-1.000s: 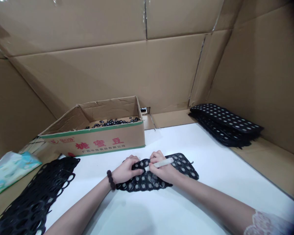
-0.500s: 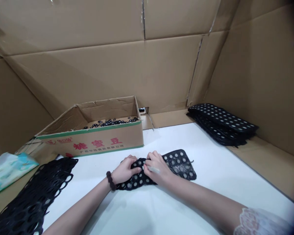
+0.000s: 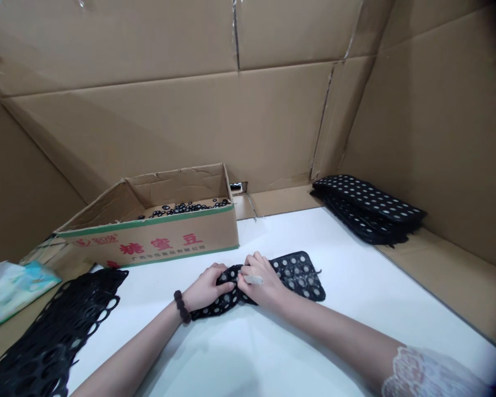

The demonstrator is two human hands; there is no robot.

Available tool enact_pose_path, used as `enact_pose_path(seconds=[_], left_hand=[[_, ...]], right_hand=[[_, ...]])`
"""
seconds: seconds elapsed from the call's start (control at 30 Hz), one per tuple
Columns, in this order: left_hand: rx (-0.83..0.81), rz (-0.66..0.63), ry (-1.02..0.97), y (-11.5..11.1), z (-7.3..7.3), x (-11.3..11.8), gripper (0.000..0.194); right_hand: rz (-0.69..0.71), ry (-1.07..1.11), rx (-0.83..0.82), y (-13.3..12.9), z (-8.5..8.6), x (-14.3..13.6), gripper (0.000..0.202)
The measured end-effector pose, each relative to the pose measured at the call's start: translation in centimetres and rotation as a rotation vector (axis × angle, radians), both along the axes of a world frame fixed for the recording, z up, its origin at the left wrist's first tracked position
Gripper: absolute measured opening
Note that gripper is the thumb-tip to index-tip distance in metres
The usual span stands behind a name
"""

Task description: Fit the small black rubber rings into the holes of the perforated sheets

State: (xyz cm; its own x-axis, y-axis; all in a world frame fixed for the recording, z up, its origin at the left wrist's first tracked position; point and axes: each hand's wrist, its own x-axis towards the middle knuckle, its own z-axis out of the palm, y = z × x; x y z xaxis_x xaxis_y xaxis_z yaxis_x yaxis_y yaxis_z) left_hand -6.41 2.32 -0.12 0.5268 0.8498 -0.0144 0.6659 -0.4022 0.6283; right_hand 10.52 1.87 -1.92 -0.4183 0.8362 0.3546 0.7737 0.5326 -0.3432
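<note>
A black rubber sheet with rows of round holes [image 3: 301, 275] lies on the white table, its left part bent up a little. My left hand [image 3: 206, 288] is closed on the sheet's left end, thumb on top and fingers behind. Over the sheet's middle, my right hand [image 3: 264, 284] is closed around a slim pale tool [image 3: 254, 280]; its handle end sticks out over the hand. The tool's tip is hidden by my fingers at the sheet, close to my left thumb.
Small black rings [image 3: 186, 208] lie in an open cardboard box [image 3: 157, 242] behind my hands. More perforated black sheets [image 3: 53, 325] lie at the left, near a tissue pack [image 3: 16, 292]. A stack of holed black sheets [image 3: 367, 207] sits at the back right. Cardboard walls [image 3: 182, 127] enclose the table [image 3: 231, 353].
The sheet's middle is bent up more between my hands. My right hand has turned slightly, and the tool lies flatter. The whole view has shifted slightly.
</note>
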Motion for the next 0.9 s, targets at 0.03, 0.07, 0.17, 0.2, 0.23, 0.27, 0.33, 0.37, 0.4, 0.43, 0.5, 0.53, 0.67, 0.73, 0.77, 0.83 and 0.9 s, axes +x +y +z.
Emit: enact_pose_path(seconds=[0.03, 0.07, 0.17, 0.2, 0.23, 0.27, 0.33, 0.37, 0.4, 0.43, 0.5, 0.53, 0.67, 0.73, 0.77, 0.83, 0.9], left_hand=[[0.002, -0.001, 0.002, 0.0, 0.0, 0.0, 0.016], [0.003, -0.001, 0.002, 0.0, 0.0, 0.1, 0.016], [0.010, 0.001, 0.001, -0.1, 0.1, 0.1, 0.016], [0.013, 0.001, -0.001, -0.1, 0.1, 0.1, 0.016], [0.015, 0.000, -0.003, -0.1, 0.1, 0.1, 0.016], [0.017, -0.002, -0.006, -0.1, 0.1, 0.1, 0.016], [0.019, -0.005, -0.015, -0.1, 0.1, 0.1, 0.016], [0.017, -0.006, -0.018, -0.1, 0.1, 0.1, 0.016], [0.014, -0.008, -0.019, -0.1, 0.1, 0.1, 0.017], [0.009, -0.011, -0.019, -0.1, 0.1, 0.1, 0.017], [0.001, -0.013, -0.018, -0.1, 0.1, 0.0, 0.018], [-0.001, -0.013, -0.017, -0.1, 0.1, 0.0, 0.018], [0.005, -0.017, -0.014, 0.0, -0.1, -0.2, 0.018], [0.014, -0.015, -0.013, 0.0, -0.2, -0.2, 0.018], [0.019, -0.010, -0.015, -0.1, -0.2, -0.1, 0.018], [0.029, 0.004, -0.024, -0.2, -0.2, 0.0, 0.018], [0.037, 0.040, -0.044, -0.4, -0.2, 0.1, 0.018]], right_hand=[[0.000, 0.010, -0.013, -0.1, 0.1, 0.0, 0.023], [0.000, 0.022, -0.024, -0.1, 0.2, 0.0, 0.023], [0.004, 0.059, -0.041, -0.3, 0.3, 0.0, 0.023], [0.005, 0.073, -0.045, -0.3, 0.2, 0.0, 0.022], [0.005, 0.087, -0.051, -0.3, 0.2, 0.0, 0.022], [0.007, 0.103, -0.057, -0.2, 0.2, 0.1, 0.023], [0.016, 0.149, -0.088, 0.1, 0.2, 0.4, 0.024], [0.025, 0.180, -0.125, 0.3, 0.2, 0.8, 0.025], [0.043, 0.212, -0.179, 0.6, 0.2, 1.1, 0.026], [0.069, 0.241, -0.243, 0.9, 0.2, 1.6, 0.027], [0.144, 0.270, -0.352, 1.3, 0.3, 2.4, 0.028], [0.177, 0.271, -0.367, 1.4, 0.3, 2.7, 0.028], [0.207, 0.232, -0.268, 1.0, 0.4, 3.0, 0.026], [0.208, 0.200, -0.238, 0.6, 0.5, 2.9, 0.025], [0.213, 0.181, -0.228, 0.5, 0.6, 2.7, 0.024], [0.219, 0.140, -0.213, 0.3, 0.7, 2.6, 0.024], [0.213, 0.103, -0.189, 0.2, 0.8, 2.4, 0.026]])
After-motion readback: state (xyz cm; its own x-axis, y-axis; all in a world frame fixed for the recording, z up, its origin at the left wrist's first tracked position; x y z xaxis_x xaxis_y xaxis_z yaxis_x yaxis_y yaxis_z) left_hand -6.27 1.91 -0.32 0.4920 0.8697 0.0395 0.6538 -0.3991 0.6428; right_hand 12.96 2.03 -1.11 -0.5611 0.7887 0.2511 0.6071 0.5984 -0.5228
